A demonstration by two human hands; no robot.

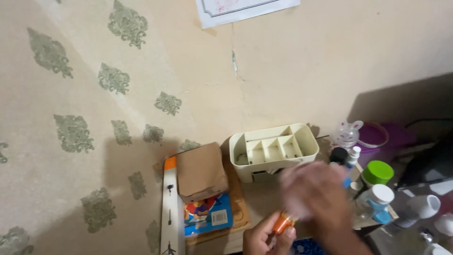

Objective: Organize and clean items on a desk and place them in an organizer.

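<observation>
Both hands meet at the bottom edge over one small orange bottle.

Left hand (265, 238) grips the orange bottle (282, 223) by its lower end, fingers wrapped around it, just in front of the cream organizer (273, 150). Right hand (315, 192) sits over the bottle's top, smeared by motion, so I cannot tell how its fingers stand. The bottle is short, bright orange, tilted toward the right. One organizer stands against the wall, several compartments inside. One brown box (202, 172) rests on one blue book (207, 213). One green-capped jar (377, 173) and one white-capped bottle (377, 200) stand to the right.
</observation>
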